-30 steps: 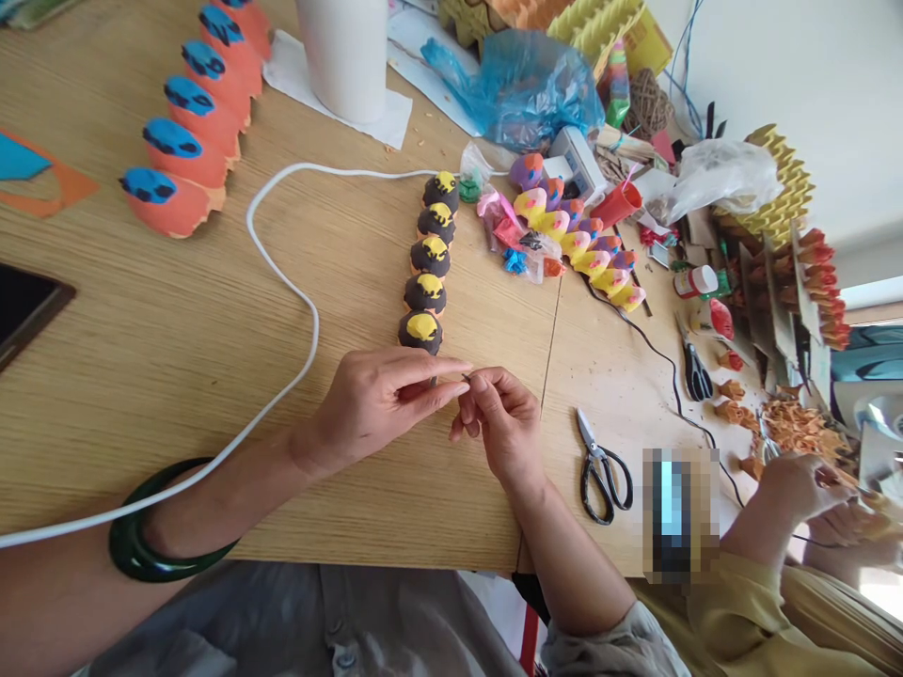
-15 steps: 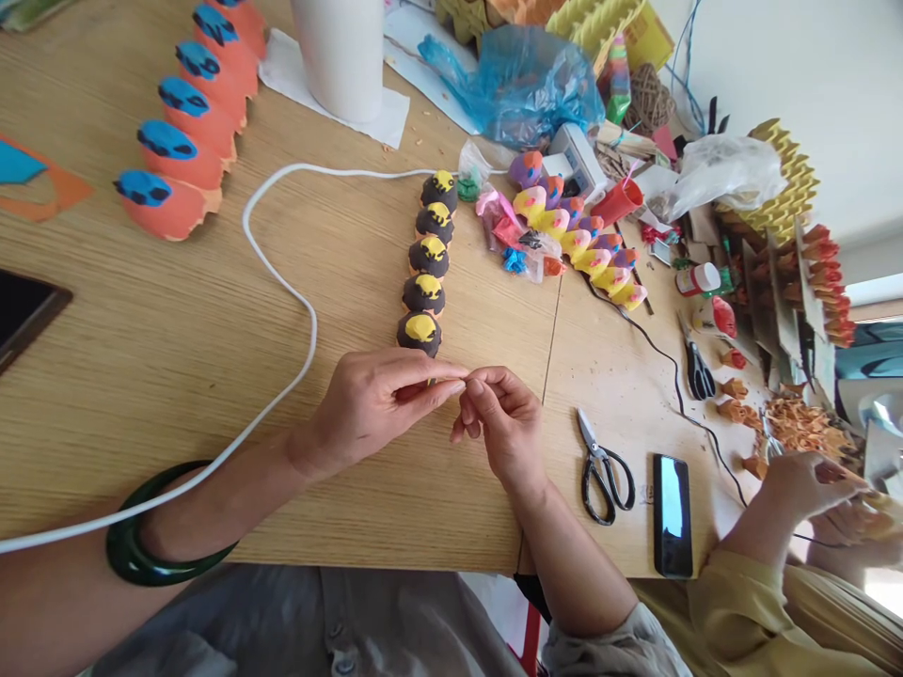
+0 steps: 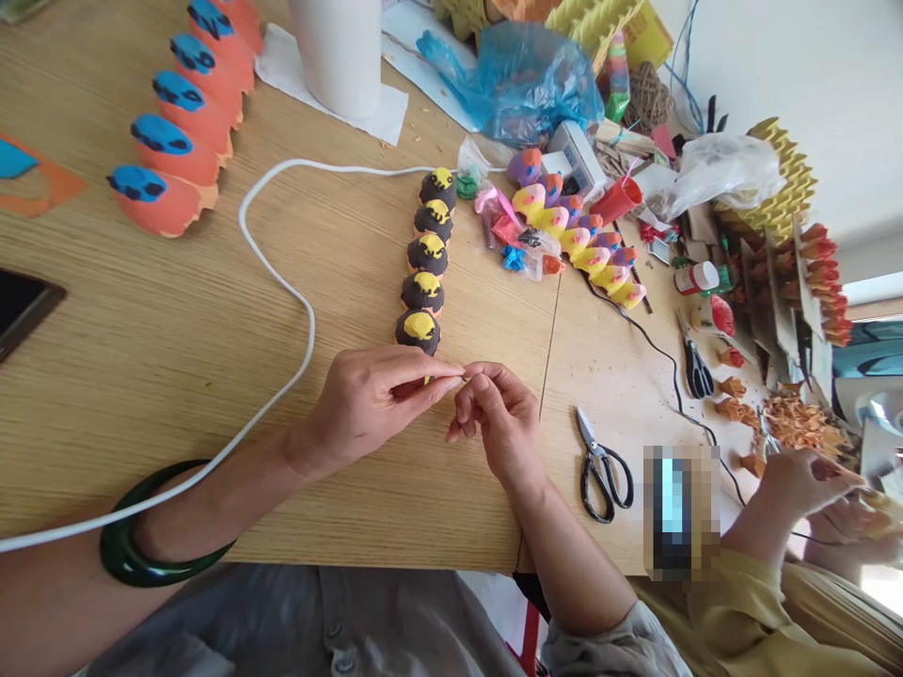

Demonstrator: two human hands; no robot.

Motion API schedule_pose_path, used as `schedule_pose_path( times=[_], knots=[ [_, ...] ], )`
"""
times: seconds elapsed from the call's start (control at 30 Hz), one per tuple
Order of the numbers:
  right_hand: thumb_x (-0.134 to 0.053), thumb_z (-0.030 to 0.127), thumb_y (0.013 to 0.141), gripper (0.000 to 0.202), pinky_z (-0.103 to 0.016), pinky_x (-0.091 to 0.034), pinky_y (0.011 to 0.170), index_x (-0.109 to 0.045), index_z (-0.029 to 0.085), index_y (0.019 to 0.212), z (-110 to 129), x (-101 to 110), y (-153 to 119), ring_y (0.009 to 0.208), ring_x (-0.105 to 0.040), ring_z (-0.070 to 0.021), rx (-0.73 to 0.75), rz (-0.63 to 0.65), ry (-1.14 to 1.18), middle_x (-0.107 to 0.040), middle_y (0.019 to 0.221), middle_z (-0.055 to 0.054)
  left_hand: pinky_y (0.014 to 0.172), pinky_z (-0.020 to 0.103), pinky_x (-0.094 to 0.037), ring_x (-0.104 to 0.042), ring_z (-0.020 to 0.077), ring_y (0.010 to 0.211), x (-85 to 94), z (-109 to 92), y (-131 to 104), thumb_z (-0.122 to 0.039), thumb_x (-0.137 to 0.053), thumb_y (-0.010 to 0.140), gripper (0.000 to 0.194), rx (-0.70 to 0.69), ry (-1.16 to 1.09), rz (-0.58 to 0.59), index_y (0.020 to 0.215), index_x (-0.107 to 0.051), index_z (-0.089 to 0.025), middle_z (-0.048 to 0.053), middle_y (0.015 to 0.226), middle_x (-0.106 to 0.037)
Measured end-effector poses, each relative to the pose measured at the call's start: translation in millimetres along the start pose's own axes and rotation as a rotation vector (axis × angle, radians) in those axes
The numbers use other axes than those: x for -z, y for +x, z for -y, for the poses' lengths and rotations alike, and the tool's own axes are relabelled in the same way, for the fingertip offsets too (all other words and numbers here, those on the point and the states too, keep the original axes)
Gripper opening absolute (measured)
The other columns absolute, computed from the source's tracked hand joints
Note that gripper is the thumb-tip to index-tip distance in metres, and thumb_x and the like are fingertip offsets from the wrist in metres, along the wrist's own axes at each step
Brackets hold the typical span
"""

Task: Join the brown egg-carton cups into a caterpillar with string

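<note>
My left hand [image 3: 377,395] is pinched, thumb and forefinger pressed together at a tiny dark bit too small to name. My right hand [image 3: 500,414] meets it there, its thumb against its curled forefinger; whatever lies between them is hidden. Just beyond my left fingers runs a row of egg-carton cups [image 3: 419,329], coated dark with yellow patches on top. A bit of yellow shows beneath my left fingers, and the near end of the row is covered by that hand.
A white cable [image 3: 310,320] crosses the table and my left forearm. Orange cups with blue tops [image 3: 162,193] stand at left. Black-handled scissors [image 3: 599,465] lie right of my hands, beside a blurred-out patch [image 3: 673,517]. A co-worker's hand [image 3: 804,489] is at far right.
My right fingers have shifted slightly, and a tiny dark bit now shows at my left fingertips. The view has moved a little.
</note>
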State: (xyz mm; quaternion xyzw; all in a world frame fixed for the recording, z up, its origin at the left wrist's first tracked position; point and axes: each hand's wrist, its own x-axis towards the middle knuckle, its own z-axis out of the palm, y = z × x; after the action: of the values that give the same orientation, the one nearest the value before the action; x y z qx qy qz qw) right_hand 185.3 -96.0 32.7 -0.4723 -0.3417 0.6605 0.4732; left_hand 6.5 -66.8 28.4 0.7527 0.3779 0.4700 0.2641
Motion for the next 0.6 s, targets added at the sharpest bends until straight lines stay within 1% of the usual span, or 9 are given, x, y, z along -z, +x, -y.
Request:
schedule_pose_path(
  times=[0.1, 0.17, 0.23, 0.3, 0.33, 0.47, 0.6],
  knots=[
    [-0.077, 0.041, 0.09, 0.023, -0.019, -0.058, 0.046, -0.07, 0.02, 0.088, -0.3, 0.1, 0.4, 0.045, -0.048, -0.005, 0.013, 0.012, -0.011, -0.062, 0.059, 0.007, 0.062, 0.017, -0.049, -0.064, 0.0068, 0.061, -0.8, 0.7, -0.1, -0.015, -0.07, 0.095, 0.009, -0.023, -0.003, -0.015, 0.099, -0.079, -0.017, -0.001, 0.079, -0.079],
    [-0.077, 0.04, 0.09, 0.022, -0.018, -0.058, 0.046, -0.069, 0.019, 0.085, -1.0, 0.6, 0.7, 0.044, -0.048, -0.0047, 0.024, 0.019, -0.007, -0.062, 0.059, 0.007, 0.06, 0.017, -0.047, -0.06, 0.0058, 0.057, -1.5, 0.9, -0.2, -0.016, -0.072, 0.094, 0.01, -0.015, -0.005, -0.009, 0.102, -0.079, -0.016, 0.0, 0.082, -0.079],
    [-0.077, 0.04, 0.09, 0.022, -0.019, -0.058, 0.046, -0.07, 0.019, 0.085, -1.6, 1.1, 0.9, 0.044, -0.048, -0.0048, 0.03, 0.017, 0.004, -0.062, 0.059, 0.007, 0.055, 0.018, -0.045, -0.053, 0.0054, 0.052, -2.0, 0.9, -0.3, -0.021, -0.073, 0.094, 0.016, 0.005, -0.001, 0.003, 0.108, -0.079, -0.017, -0.002, 0.079, -0.078],
    [-0.077, 0.04, 0.09, 0.022, -0.019, -0.058, 0.046, -0.07, 0.02, 0.085, -1.8, 1.4, 0.8, 0.045, -0.048, -0.0049, 0.028, 0.016, 0.007, -0.063, 0.059, 0.007, 0.053, 0.018, -0.043, -0.051, 0.0054, 0.05, -2.3, 0.9, -0.3, -0.023, -0.074, 0.094, 0.021, 0.02, -0.002, 0.009, 0.113, -0.078, -0.017, -0.003, 0.077, -0.077],
    [-0.077, 0.04, 0.09, 0.022, -0.019, -0.058, 0.046, -0.07, 0.019, 0.085, -1.7, 1.5, 0.7, 0.044, -0.049, -0.0049, 0.024, 0.019, 0.005, -0.063, 0.059, 0.007, 0.054, 0.017, -0.044, -0.052, 0.0053, 0.051, -2.4, 1.0, -0.3, -0.022, -0.074, 0.094, 0.02, 0.021, -0.008, 0.011, 0.113, -0.078, -0.018, -0.003, 0.078, -0.077],
    [-0.075, 0.041, 0.091, 0.024, -0.017, -0.056, 0.045, -0.07, 0.019, 0.086, -0.8, 1.4, 0.2, 0.044, -0.052, -0.0049, -0.004, 0.045, -0.005, -0.064, 0.06, 0.006, 0.063, 0.015, -0.049, -0.064, 0.006, 0.061, -2.6, 1.6, 0.2, -0.014, -0.071, 0.094, 0.009, -0.006, -0.038, 0.011, 0.1, -0.078, -0.017, -0.001, 0.083, -0.08],
    [-0.074, 0.042, 0.092, 0.023, -0.019, -0.057, 0.046, -0.072, 0.019, 0.093, -1.4, 2.2, 0.6, 0.045, -0.053, -0.0058, -0.036, 0.068, 0.025, -0.065, 0.061, 0.006, 0.066, 0.015, -0.05, -0.068, 0.007, 0.066, -2.5, 1.5, 1.0, -0.014, -0.072, 0.094, 0.008, -0.027, -0.034, -0.015, 0.097, -0.078, -0.017, 0.0, 0.083, -0.08]
  ],
)
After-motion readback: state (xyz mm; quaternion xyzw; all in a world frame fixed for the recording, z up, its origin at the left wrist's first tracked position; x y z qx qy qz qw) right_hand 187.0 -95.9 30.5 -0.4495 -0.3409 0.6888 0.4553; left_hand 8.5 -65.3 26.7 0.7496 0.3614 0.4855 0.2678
